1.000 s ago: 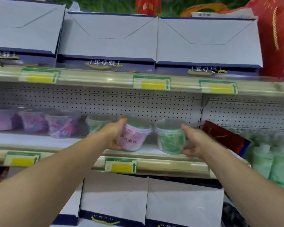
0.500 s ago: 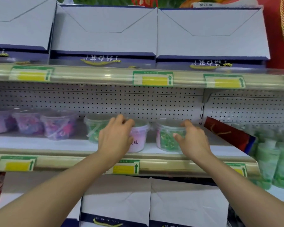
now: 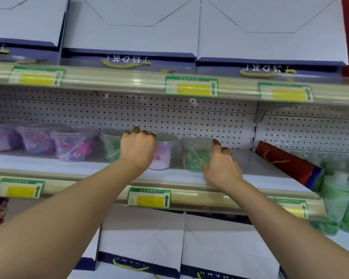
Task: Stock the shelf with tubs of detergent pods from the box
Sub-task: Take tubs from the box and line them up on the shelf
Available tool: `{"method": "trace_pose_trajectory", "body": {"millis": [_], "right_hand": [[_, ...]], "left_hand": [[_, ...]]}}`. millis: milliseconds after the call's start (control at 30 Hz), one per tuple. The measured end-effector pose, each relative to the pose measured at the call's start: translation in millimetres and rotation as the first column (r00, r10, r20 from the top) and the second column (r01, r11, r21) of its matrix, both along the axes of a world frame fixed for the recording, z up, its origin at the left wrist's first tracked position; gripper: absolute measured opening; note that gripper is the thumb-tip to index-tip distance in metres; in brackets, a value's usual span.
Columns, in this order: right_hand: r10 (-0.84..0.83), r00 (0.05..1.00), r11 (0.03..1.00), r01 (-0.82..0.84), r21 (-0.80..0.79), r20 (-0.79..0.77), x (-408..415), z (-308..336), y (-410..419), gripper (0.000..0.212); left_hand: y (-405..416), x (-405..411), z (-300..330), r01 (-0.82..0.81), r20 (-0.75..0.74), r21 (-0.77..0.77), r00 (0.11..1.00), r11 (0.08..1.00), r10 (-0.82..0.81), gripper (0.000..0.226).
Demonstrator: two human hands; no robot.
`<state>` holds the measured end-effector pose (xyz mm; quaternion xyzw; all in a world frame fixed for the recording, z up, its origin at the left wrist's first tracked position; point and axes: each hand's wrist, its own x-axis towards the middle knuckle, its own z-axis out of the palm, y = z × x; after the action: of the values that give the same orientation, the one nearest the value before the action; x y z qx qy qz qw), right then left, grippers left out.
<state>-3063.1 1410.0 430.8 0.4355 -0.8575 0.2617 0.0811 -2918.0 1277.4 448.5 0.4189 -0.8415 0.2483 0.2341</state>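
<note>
The left hand (image 3: 137, 150) is curled over the top and front of a clear round plastic tub of pale pink detergent pods (image 3: 161, 156), fingers hooked over its lid rim, grasping it. The right hand (image 3: 220, 166) grips the right side of a clear round plastic tub of green detergent pods (image 3: 193, 154), thumb on the near wall and fingers (image 3: 217, 142) wrapped round the far rim. Both tubs stand upright on the white middle shelf board (image 3: 250, 168).

All positions below are given relative to the pink tub. The green tub stands just to its right, a narrow gap between them. Immediately to its left, partly behind the left hand, is a second clear tub of green pods (image 3: 110, 146). Farther left runs a row of clear tubs of mixed pink and purple pods (image 3: 73, 143), blurred towards the frame edge. Behind it rises a white perforated back panel (image 3: 169, 117). Well to its right a flat red gift bag with a gold cord (image 3: 284, 162) leans on the shelf, and beyond that stand pale green bottles (image 3: 338, 198), blurred. Directly below it, on the shelf's beige front rail, sits a green-bordered price label with a yellow field (image 3: 149, 198). Above it, on the next shelf up, stand white and navy cardboard gift boxes (image 3: 133, 31); similar boxes (image 3: 141, 242) stand on the level below.
</note>
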Motion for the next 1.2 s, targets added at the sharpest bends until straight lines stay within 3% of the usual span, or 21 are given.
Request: {"method": "trace_pose_trajectory", "body": {"millis": [133, 267, 433, 767, 1033, 1200], "right_hand": [[0.113, 0.973, 0.994, -0.111, 0.022, -0.202, 12, -6, 27, 0.073], [0.209, 0.917, 0.978, -0.196, 0.072, -0.34, 34, -11, 48, 0.066], [0.312, 0.876, 0.949, -0.308, 0.072, -0.368, 74, -42, 71, 0.054], [0.389, 0.913, 0.885, -0.335, 0.324, -0.119, 151, -180, 112, 0.043], [0.29, 0.946, 0.765, -0.32, 0.559, 0.145, 182, -326, 154, 0.044], [0.167, 0.942, 0.658, -0.327, 0.679, 0.291, 181, -425, 196, 0.047]], "left_hand": [[19, 13, -15, 0.042, 0.003, 0.072, 0.999, 0.997, -0.042, 0.065], [52, 35, -27, 0.145, -0.04, 0.024, 0.989, 0.989, -0.144, 0.054], [104, 72, -47, 0.201, -0.087, 0.163, 0.978, 0.966, -0.189, 0.05], [156, 148, -191, 0.172, 0.028, 0.565, 0.974, 0.807, -0.226, 0.035], [176, 200, -347, 0.017, 0.13, 0.808, 0.97, 0.589, -0.206, 0.035], [205, 230, -447, -0.124, 0.22, 0.908, 0.954, 0.4, -0.204, 0.033]]}}
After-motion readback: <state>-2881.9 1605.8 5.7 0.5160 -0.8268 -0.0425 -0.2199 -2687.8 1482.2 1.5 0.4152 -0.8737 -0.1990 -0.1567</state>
